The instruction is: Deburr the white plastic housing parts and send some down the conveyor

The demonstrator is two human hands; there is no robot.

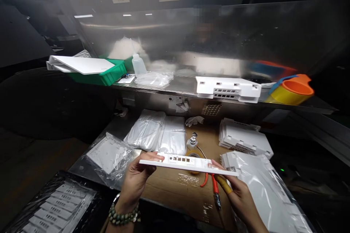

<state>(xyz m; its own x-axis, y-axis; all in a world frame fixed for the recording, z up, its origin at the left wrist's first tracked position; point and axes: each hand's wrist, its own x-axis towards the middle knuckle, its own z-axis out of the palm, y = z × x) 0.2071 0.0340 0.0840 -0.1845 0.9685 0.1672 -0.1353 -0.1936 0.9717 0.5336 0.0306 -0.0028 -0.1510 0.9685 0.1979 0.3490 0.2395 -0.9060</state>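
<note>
A white plastic housing panel [188,164] with a row of small square openings is held edge-on above the cardboard-covered bench. My left hand [137,176] grips its left end, thumb near the top edge. At the right end, my right hand [235,187] holds it, with a yellow covering on one finger. Beneath the panel lie red-handled cutters [215,185], partly hidden by it. A roll of yellow tape [194,154] and a small dispenser with a metal lid [193,140] sit just behind it.
Stacked white panels [243,138] and bagged panels [262,185] lie to the right. Clear plastic bags [158,131] and a wrapped panel [108,154] lie left. The shelf above bears a green bin [109,74], a bottle [139,65], another panel [229,89] and colored cups [294,91].
</note>
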